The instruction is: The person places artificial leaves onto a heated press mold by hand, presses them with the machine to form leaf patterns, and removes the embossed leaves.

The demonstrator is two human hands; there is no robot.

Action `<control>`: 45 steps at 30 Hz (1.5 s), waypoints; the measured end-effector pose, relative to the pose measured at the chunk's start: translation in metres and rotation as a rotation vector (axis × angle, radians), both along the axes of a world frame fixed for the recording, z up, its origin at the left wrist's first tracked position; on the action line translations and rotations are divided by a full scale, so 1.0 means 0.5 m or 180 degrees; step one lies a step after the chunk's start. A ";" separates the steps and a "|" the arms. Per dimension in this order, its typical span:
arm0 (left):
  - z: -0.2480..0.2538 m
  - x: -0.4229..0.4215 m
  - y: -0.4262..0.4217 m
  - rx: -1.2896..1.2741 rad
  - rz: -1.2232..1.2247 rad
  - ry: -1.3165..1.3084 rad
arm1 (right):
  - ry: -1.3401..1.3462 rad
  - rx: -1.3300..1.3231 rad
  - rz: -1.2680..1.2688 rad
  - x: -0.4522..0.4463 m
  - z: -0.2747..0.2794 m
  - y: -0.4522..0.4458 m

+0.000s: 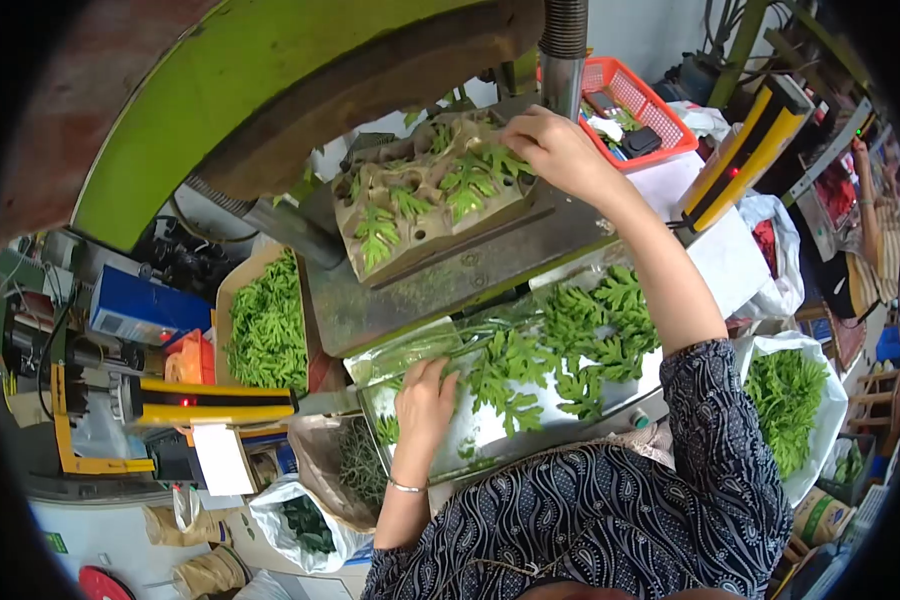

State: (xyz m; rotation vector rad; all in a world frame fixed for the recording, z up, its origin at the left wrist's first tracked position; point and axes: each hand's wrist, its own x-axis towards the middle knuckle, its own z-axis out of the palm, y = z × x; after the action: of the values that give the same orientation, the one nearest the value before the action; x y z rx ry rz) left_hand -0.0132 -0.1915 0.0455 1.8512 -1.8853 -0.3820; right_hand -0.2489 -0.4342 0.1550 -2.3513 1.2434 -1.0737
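I find a yellow-and-black bar [205, 402] out to the left of the left fingers, with a blue box [135, 308] beyond it, farther up and outward. A carton [225, 290] filled with loose green leaves [270, 335] stands nearer, also left of those fingers, and a white bag [270, 510] holding darker leaves [308, 522] sits below and to their left. Up and ahead of the left fingers, on a dark metal plate [390, 315], I see the pale mould block [450, 228]; several leaf pieces [465, 190] lie over its hollowed top, and one hangs down its near face. The fingers of the left hand [423, 408] are bent above the left end of a white tray [475, 432], next to a clear plastic sheet [400, 358]; I can't tell whether they grip anything. Just right of them, leaf sprays [510, 375] spread along the tray. Farther right and higher, the fingers of the right hand [552, 147] curl down at the far right corner of the block, right against a leaf piece there; from here I can't tell whether they pinch it or only touch it. A red basket [675, 135] of small items stands just right of these fingers, and another yellow-and-black bar [740, 155] rises past it. Well below and right of them, I have a white bag [825, 385] full of green leaves [785, 405].
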 end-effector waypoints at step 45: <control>0.184 -0.023 -0.271 -0.0007 -0.0154 0.3360 | -0.3691 0.1600 0.1202 0.192 0.077 0.008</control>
State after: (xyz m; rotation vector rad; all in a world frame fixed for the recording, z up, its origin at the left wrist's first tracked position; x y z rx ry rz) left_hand -0.0247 -0.3273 0.1375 1.1769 -1.1645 -1.1013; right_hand -0.1528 -0.4303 0.1934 -1.1287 0.4886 -1.4093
